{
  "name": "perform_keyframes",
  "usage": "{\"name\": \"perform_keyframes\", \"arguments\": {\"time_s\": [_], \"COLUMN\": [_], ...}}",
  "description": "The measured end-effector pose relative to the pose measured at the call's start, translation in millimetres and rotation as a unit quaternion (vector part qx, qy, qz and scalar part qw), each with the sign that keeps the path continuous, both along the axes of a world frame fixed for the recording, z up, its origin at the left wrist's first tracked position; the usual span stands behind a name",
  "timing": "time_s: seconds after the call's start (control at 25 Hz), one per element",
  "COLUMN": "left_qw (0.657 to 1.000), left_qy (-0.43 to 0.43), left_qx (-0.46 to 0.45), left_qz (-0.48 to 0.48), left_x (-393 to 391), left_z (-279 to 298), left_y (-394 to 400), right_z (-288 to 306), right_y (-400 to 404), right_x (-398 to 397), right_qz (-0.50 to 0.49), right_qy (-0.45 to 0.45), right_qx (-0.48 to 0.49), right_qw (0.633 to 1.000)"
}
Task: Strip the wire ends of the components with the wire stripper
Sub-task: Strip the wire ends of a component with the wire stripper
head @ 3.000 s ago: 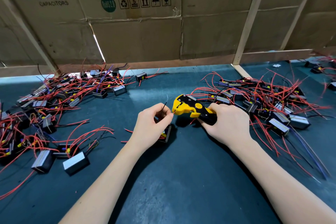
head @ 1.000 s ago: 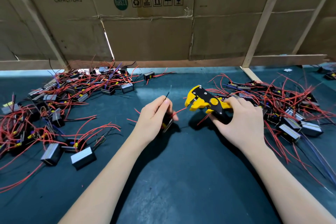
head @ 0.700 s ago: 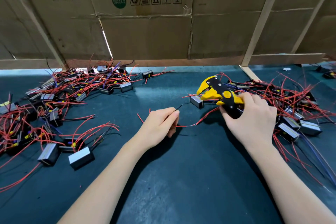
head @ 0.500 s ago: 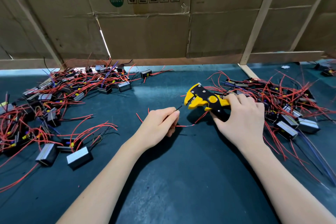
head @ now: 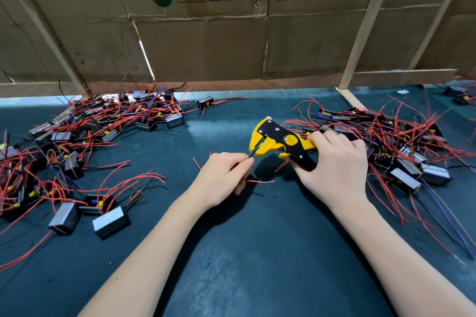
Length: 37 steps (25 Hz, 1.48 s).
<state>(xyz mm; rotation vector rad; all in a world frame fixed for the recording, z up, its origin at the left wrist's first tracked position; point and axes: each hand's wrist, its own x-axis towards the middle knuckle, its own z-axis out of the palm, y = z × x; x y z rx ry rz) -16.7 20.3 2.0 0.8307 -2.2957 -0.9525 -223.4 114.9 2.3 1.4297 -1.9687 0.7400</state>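
Dark green table [head: 257,252] up front; just beyond, the left hand [head: 224,177] pinches a thin black wire [head: 250,156], its tip in the open mouth of the yellow-and-black wire stripper [head: 277,143]. The right hand [head: 334,167] wraps the stripper's handles. Red-wired components [head: 401,141] are heaped on both sides, cardboard wall [head: 206,41] behind.
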Motion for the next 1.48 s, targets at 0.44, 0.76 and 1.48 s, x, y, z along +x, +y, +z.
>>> {"name": "perform_keyframes", "arguments": {"time_s": [0.44,0.76,1.48], "left_qw": [1.0,0.991,0.914], "left_qy": [-0.01,-0.037,-0.352], "left_qx": [0.005,-0.119,-0.085], "left_qz": [-0.005,0.049,0.183], "left_x": [2.2,10.1,102.6], "left_z": [5.2,18.6,54.7], "left_y": [3.7,5.6,-30.3], "right_z": [1.8,-2.0,5.7], "right_y": [2.3,0.0,4.8], "right_x": [2.3,-18.7,-15.1], "right_qz": [-0.004,-0.044,-0.001], "right_qy": [-0.036,-0.11,-0.118], "right_qx": [0.012,-0.04,-0.078], "right_qw": [0.999,0.992,0.99]}}
